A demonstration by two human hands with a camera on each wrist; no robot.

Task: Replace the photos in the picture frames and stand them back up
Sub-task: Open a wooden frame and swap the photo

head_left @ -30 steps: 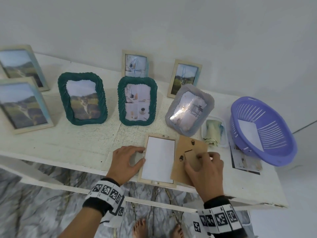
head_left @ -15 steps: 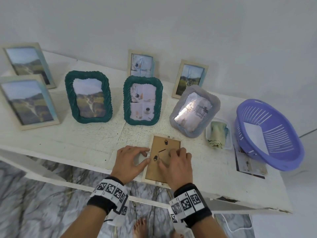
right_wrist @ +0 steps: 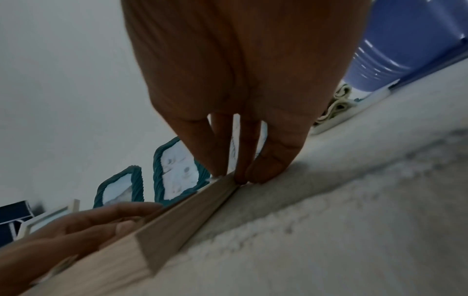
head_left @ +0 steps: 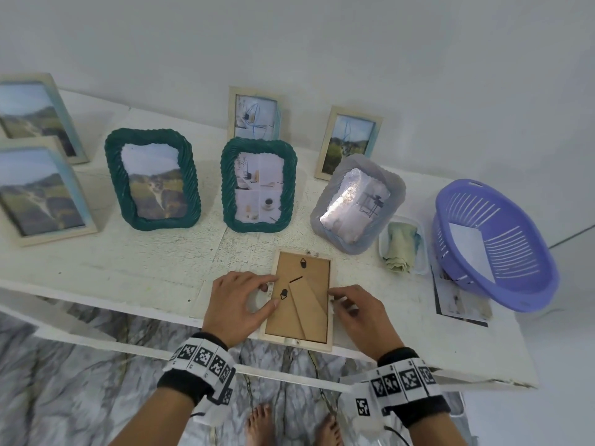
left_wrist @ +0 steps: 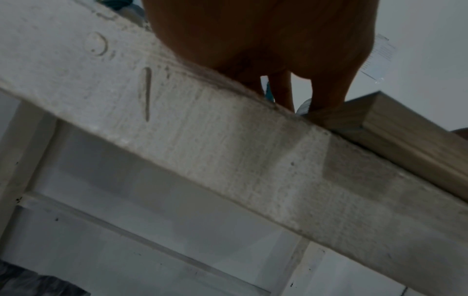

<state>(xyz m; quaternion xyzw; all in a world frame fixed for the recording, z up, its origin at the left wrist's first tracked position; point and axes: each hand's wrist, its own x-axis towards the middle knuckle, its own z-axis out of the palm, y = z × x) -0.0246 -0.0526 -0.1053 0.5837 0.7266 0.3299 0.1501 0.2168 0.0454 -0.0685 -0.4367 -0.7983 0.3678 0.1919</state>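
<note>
A long white wooden table [head_left: 135, 268] carries a pale wooden picture frame [head_left: 301, 342] lying face down at its near edge, brown backing board [head_left: 309, 284] uppermost. The left hand [head_left: 236, 304] rests at the frame's left side, fingers loosely spread, thumb touching the board. The right hand [head_left: 360, 312] sets closed fingertips [right_wrist: 263, 172] against the right rail.

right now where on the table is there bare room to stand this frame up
Bare tabletop lies in front of the two green frames, left of the left hand. A smaller patch sits right of the right hand, before the loose photo. The back row and the purple basket side are crowded.
</note>
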